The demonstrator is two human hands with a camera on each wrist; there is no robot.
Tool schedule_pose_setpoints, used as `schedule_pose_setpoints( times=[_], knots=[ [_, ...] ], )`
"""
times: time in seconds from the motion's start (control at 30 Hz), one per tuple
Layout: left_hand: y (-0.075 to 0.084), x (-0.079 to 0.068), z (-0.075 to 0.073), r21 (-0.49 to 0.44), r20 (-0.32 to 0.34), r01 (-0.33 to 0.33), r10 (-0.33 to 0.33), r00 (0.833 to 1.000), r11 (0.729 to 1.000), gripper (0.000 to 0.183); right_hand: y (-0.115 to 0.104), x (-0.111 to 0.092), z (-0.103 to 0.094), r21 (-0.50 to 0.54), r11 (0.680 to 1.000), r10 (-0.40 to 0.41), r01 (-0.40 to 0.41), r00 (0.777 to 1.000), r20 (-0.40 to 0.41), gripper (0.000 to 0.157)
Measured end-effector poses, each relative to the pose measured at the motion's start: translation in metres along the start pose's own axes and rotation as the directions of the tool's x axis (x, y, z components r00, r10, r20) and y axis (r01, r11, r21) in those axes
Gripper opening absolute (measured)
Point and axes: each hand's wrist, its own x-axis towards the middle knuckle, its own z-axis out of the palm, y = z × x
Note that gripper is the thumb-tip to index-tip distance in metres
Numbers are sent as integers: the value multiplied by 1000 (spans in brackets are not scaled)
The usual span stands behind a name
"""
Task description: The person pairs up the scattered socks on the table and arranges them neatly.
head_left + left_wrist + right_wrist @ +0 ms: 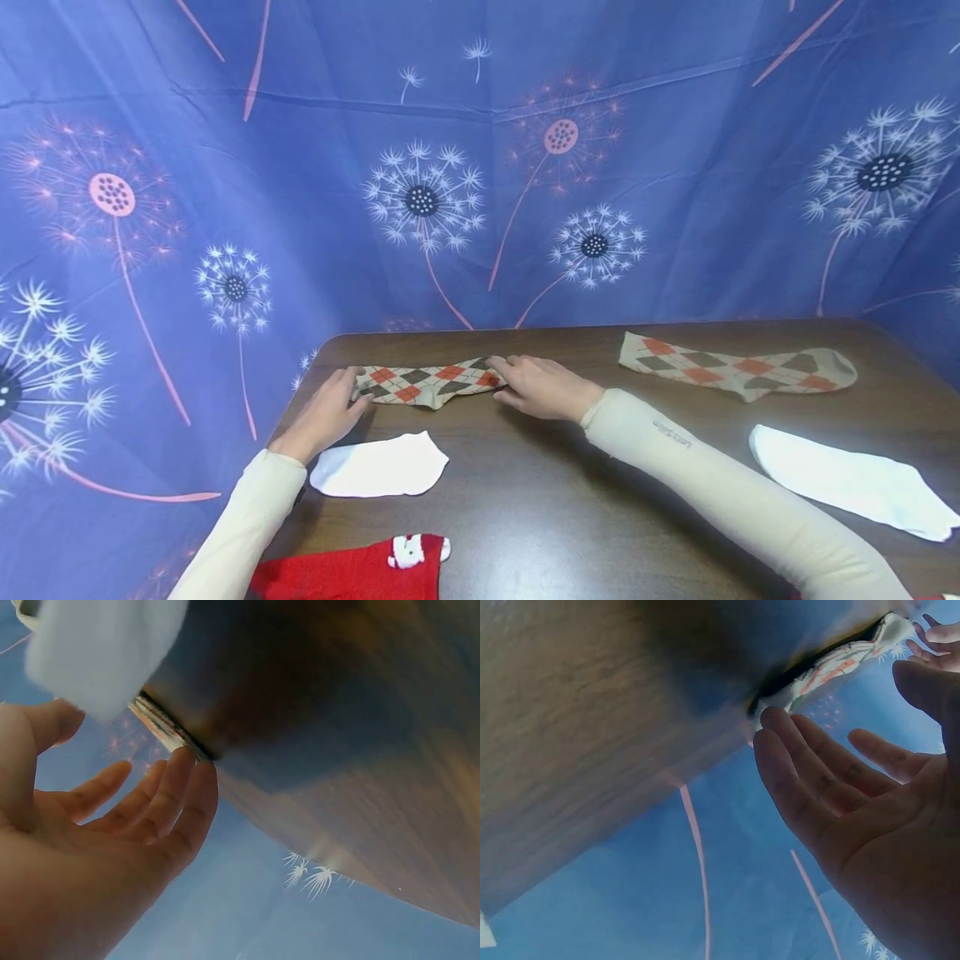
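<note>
Toward the near left corner of the brown wood-grain desk (525, 500) you have a red fabric sock (345, 575) with a white animal face on it, running out of view at the bottom. Over by the right edge, slanting toward the near right corner, lies a plain white short sock (847, 479). A second plain white short sock (378, 467) lies flat near the left edge, farther in than the red one and just beside your left wrist.

Beyond it, close to the far left corner, is the beige argyle sock with orange and dark diamonds (431, 383) that you are touching, laid out along the far edge with its heel toward you. Your left hand (322, 417) is loosely spread, fingertips on the sock's left end and thumb standing away. Your right hand (547, 388) is just as relaxed, fingers gently bent, their tips on the right end; neither hand has a grip on it. Near the far right corner, well apart from it, a matching beige argyle sock (720, 371) lies flat. Behind the far edge hangs a blue cloth printed with white and pink dandelions (510, 50)
</note>
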Motion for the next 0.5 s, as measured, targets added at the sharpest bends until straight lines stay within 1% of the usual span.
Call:
schedule_pose_setpoints(
  times=[0.1,0.2,0.4,0.5],
  knots=[
    [-1,2,1,6,1,1,-1,1000,1000,52,1,2,3,0,1000,10,-10,1000,7,50],
    [-2,5,3,16,1,7,-7,1000,1000,50,3,6,6,-13,1000,23,-23,1000,0,47],
    [-6,8,9,39,-5,8,-8,1000,999,43,8,15,14,-45,997,62,-63,998,-18,29],
    [-8,9,11,40,-2,10,-10,1000,999,44,11,19,16,-43,996,75,-75,997,-14,23]
  ],
)
